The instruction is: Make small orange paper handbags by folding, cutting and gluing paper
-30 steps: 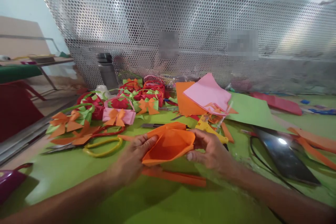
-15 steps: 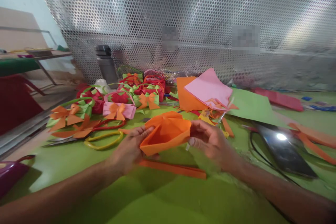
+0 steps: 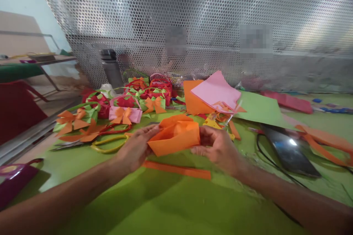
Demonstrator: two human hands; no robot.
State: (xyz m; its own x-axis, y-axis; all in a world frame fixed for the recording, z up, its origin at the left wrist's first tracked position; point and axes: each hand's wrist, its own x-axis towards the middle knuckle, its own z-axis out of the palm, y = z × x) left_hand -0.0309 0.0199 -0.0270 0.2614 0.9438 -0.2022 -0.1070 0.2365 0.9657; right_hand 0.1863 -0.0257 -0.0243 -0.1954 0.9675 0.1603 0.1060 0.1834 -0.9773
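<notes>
Between my two hands, above the green table, is an orange paper box with its open top tilted partly toward me. My left hand pinches its left edge, thumb near the rim. At the right end, my right hand grips the side with thumb and fingers; some fingertips are hidden behind the paper. An orange paper strip lies flat below the box. Left of my left hand are yellow-handled scissors and an orange paper bow.
Small paper bags with bows crowd the back left, by a grey bottle. Behind my hands lie pink paper, orange paper and green paper. A dark phone with a cable sits right; a purple object stands left.
The orange box has tipped so that more of its front wall faces me. My right fingers have shifted slightly on its right end, and the whole view has moved a little.
</notes>
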